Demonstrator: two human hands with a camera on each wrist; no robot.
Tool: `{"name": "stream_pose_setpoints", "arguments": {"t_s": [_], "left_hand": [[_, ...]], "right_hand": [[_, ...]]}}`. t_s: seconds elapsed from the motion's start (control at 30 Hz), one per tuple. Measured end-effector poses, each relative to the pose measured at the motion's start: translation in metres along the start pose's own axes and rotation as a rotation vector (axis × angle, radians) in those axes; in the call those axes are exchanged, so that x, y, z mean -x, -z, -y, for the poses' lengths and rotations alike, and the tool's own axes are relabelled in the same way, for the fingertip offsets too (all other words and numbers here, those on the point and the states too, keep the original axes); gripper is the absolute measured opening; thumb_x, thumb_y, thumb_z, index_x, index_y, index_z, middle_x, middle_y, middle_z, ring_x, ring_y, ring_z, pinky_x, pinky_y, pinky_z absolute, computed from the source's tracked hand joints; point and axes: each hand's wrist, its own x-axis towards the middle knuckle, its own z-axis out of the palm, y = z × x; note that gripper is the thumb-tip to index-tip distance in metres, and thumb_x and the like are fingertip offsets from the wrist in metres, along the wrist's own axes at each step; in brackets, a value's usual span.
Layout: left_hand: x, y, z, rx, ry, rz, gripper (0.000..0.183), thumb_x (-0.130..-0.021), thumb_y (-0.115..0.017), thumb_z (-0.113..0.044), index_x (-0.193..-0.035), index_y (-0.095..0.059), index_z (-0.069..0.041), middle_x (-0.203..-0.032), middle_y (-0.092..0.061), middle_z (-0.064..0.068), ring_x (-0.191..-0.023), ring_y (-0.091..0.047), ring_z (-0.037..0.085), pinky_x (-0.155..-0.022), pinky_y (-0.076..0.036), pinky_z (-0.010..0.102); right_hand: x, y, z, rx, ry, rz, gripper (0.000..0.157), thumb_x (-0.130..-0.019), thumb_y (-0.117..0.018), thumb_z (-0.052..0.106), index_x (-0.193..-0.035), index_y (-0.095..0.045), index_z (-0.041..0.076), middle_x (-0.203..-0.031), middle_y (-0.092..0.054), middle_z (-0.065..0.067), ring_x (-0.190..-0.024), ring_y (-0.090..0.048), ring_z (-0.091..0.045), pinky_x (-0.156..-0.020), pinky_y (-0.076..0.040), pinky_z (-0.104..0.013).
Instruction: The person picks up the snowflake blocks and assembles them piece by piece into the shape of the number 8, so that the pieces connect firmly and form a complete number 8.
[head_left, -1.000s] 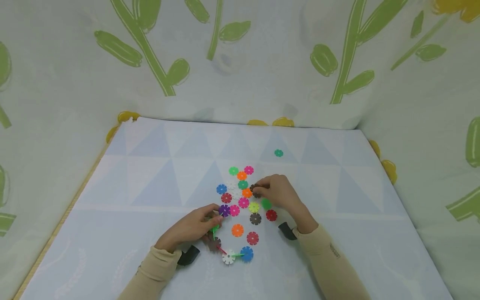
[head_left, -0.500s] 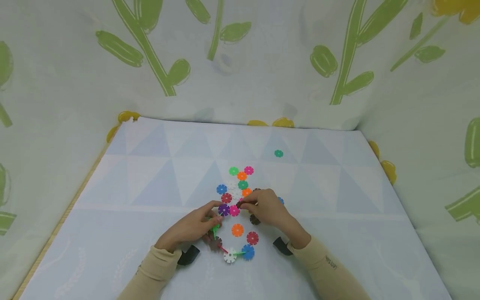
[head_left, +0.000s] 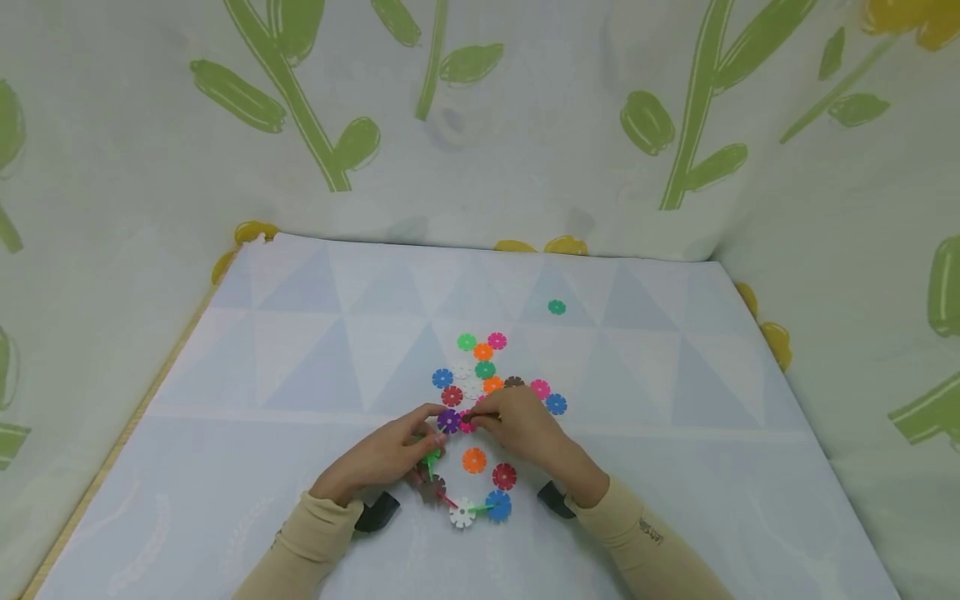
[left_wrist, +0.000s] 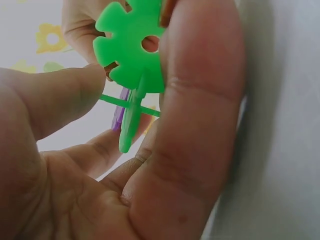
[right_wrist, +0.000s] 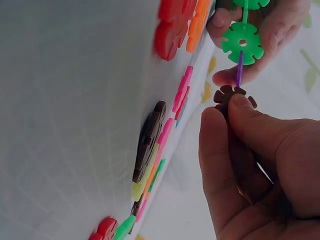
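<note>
My left hand (head_left: pixel 386 454) holds a chain of slotted plastic snowflake discs. Two green discs (left_wrist: pixel 125 55) are joined crosswise between its thumb and fingers, and a purple disc (head_left: pixel 448 421) forms the chain's upper end. The chain curves down through a brown disc, a red one and a white disc (head_left: pixel 462 515) to a blue disc (head_left: pixel 498 506). Pinched by the thumb and fingers of my right hand (head_left: pixel 521 425) is another brown disc (right_wrist: pixel 225 94), its edge right at the purple disc in the right wrist view. The right fingers partly cover it.
Loose discs lie flat beyond and between the hands, among them an orange disc (head_left: pixel 474 460), a red disc (head_left: pixel 504 476) and a pile of white discs (head_left: pixel 471 388). A lone teal disc (head_left: pixel 557 307) lies farther back. Patterned cloth walls (head_left: pixel 525 167) enclose the table (head_left: pixel 247 467).
My right hand picked up a brown disc from the loose discs and moved left and toward me, bringing it to the purple disc. The left hand has stayed in place.
</note>
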Motion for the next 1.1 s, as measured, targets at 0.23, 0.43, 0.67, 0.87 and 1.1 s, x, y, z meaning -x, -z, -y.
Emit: {"name": "stream_pose_setpoints", "arguments": {"t_s": [0.23,0.43,0.67,0.87,1.1], "left_hand": [[0.0,0.0,0.0,0.033,-0.017,0.011,0.054,-0.105,-0.057,-0.034,-0.152,-0.041,-0.014,-0.118,-0.066,0.014,-0.072,-0.066,0.018,-0.066,-0.058,0.034],[-0.001,0.0,0.001,0.072,-0.034,0.024,0.059,-0.105,-0.057,-0.032,-0.155,-0.038,-0.006,-0.119,-0.066,0.015,-0.07,-0.066,0.018,-0.065,-0.059,0.034],[-0.003,-0.001,0.003,0.074,-0.035,0.02,0.062,-0.103,-0.061,-0.031,-0.155,-0.04,-0.003,-0.111,-0.07,0.012,-0.065,-0.066,0.017,-0.065,-0.059,0.032],[-0.006,-0.003,0.005,0.093,-0.022,0.026,0.065,-0.102,-0.063,-0.032,-0.156,-0.04,-0.004,-0.114,-0.07,0.013,-0.064,-0.068,0.017,-0.067,-0.059,0.031],[-0.001,0.001,0.001,0.078,-0.029,0.029,0.063,-0.103,-0.062,-0.033,-0.154,-0.04,-0.003,-0.117,-0.07,0.014,-0.066,-0.069,0.018,-0.068,-0.059,0.032]], "right_hand": [[0.001,-0.002,0.001,0.046,0.014,-0.005,0.018,-0.087,-0.081,0.016,-0.105,-0.082,0.014,-0.096,-0.08,0.0,-0.085,-0.071,-0.013,-0.072,-0.054,-0.016],[0.002,-0.002,0.006,0.093,0.0,0.007,0.018,-0.088,-0.08,0.018,-0.106,-0.082,0.014,-0.096,-0.08,0.0,-0.086,-0.073,-0.015,-0.075,-0.058,-0.02],[0.003,-0.002,0.01,0.131,0.0,-0.002,0.018,-0.087,-0.081,0.018,-0.104,-0.082,0.013,-0.095,-0.08,-0.001,-0.087,-0.074,-0.016,-0.077,-0.059,-0.023],[0.003,-0.006,0.013,0.241,0.028,0.013,0.022,-0.085,-0.083,0.021,-0.106,-0.082,0.015,-0.093,-0.08,0.002,-0.084,-0.072,-0.013,-0.074,-0.057,-0.018],[0.002,-0.007,0.014,0.18,0.007,0.017,0.021,-0.086,-0.082,0.022,-0.106,-0.082,0.015,-0.092,-0.08,0.001,-0.081,-0.07,-0.011,-0.07,-0.053,-0.015]]}}
